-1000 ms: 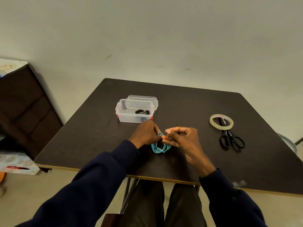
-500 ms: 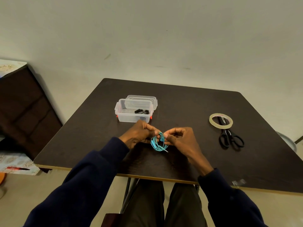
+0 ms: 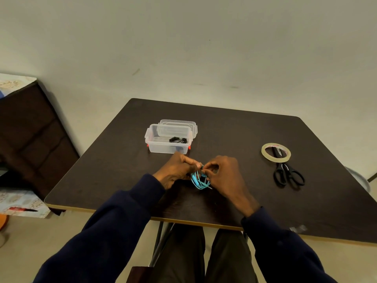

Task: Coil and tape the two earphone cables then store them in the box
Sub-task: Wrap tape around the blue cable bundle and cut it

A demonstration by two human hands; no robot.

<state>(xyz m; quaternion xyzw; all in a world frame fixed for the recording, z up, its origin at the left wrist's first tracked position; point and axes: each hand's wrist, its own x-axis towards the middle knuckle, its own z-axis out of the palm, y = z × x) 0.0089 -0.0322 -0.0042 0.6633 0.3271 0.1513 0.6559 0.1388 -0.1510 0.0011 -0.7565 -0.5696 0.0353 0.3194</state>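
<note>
A light-blue earphone cable (image 3: 199, 179) hangs as a small coil between both hands just above the dark table (image 3: 114, 166); its metal plug pokes out at the lower right. My left hand (image 3: 176, 170) pinches the coil's top from the left. From the right, my right hand (image 3: 226, 173) pinches the same spot with its fingertips. Behind the hands stands a clear plastic box (image 3: 168, 140), open, with a black earphone bundle (image 3: 178, 139) inside. Its clear lid (image 3: 180, 125) leans behind it.
A roll of clear tape (image 3: 275, 152) lies at the right of the table, resting on the blades of black scissors (image 3: 287, 174). A dark cabinet (image 3: 30, 137) stands to the left of the table. My knees are under the near edge.
The blue coil has been drawn tighter and turned more upright between the fingers. Both hands stayed in about the same place in front of the box.
</note>
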